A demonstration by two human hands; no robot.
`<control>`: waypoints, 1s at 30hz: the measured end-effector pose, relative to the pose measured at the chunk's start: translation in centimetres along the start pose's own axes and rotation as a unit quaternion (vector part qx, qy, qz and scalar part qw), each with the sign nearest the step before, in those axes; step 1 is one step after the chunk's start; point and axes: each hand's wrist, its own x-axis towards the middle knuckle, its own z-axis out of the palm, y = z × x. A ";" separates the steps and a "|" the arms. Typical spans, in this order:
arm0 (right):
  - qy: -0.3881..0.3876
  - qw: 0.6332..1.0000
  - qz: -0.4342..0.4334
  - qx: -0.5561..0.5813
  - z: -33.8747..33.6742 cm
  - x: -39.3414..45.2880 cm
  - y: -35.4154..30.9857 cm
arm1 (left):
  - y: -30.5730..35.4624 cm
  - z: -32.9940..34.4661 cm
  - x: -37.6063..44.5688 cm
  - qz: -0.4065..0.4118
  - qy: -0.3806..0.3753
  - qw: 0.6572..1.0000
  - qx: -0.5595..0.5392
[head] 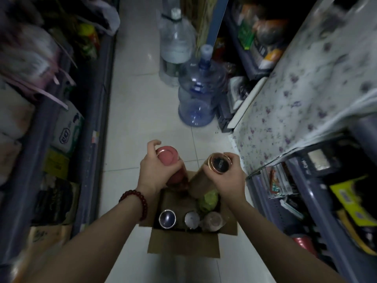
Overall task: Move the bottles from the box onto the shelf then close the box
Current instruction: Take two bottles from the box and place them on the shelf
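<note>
The open brown cardboard box [183,245] sat on the floor, several bottles inside. The left hand [152,170] gripped a tall pink cylindrical bottle [172,166]; the right hand's [230,177] fingers [209,174] clasped a tan bottle with a dark copper-rimmed cap [218,165]. Both were best lifted straight up, clear of the flaps, before swinging shelfward.

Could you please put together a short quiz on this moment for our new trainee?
1. True or false: the cardboard box is already closed.
2. Which hand grips the pink bottle?
3. Multiple choice: the right hand holds a) a gold-rimmed bottle, b) the blue water jug, c) nothing.

Key: 1. False, its flaps are open, with bottles inside. 2. The left hand. 3. a.
</note>
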 end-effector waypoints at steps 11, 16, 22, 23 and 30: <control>0.100 0.990 -0.089 0.040 -16.9 -1.5 -23.9 | 28.6 -9.2 -3.8 0.155 -0.026 0.987 -0.038; 0.153 0.976 -0.147 0.054 -24.1 -3.3 -33.1 | 39.9 -11.4 -5.7 0.210 -0.055 0.972 -0.087; 0.260 0.946 -0.177 0.074 -31.1 -5.0 -42.1 | 51.6 -12.6 -7.9 0.251 -0.116 0.940 -0.202; 0.279 0.940 -0.181 0.078 -32.0 -5.4 -43.2 | 53.1 -12.7 -8.1 0.258 -0.126 0.935 -0.209; 0.391 0.895 -0.193 0.096 -38.3 -8.9 -49.1 | 62.7 -12.1 -11.3 0.332 -0.217 0.893 -0.212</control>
